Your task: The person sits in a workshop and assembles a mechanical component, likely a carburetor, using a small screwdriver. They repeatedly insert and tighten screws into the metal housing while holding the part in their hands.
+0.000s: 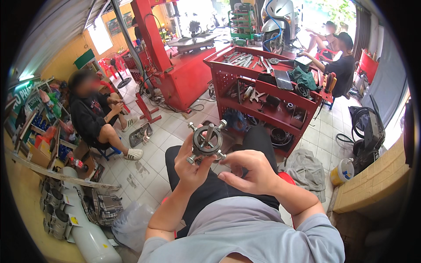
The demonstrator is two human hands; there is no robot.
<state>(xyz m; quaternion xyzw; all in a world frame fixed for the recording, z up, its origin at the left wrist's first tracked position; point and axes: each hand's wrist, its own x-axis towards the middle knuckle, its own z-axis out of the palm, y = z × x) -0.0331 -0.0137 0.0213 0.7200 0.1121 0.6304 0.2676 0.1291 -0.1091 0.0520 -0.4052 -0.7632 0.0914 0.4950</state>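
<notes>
In front of my lap is a round dark metal ring tool [208,140], with bolts sticking out around its rim and a rod standing at its centre. The fingers and thumb of my left hand [189,170] grip this ring from its left and lower side. Just to the right of it, my right hand [252,173] hovers with thumb and forefinger apart, the forefinger close to the lower right bolt. Nothing shows between the right fingers; whether the fingertip touches the bolt I cannot tell.
A red tool cart [263,105] with wrenches and a tablet [283,80] stands ahead. A seated person [94,109] is at the left, beside a parts tray [141,134]. Two people sit at the far right. A grey cloth [305,173] and a yellow bucket [342,172] lie right.
</notes>
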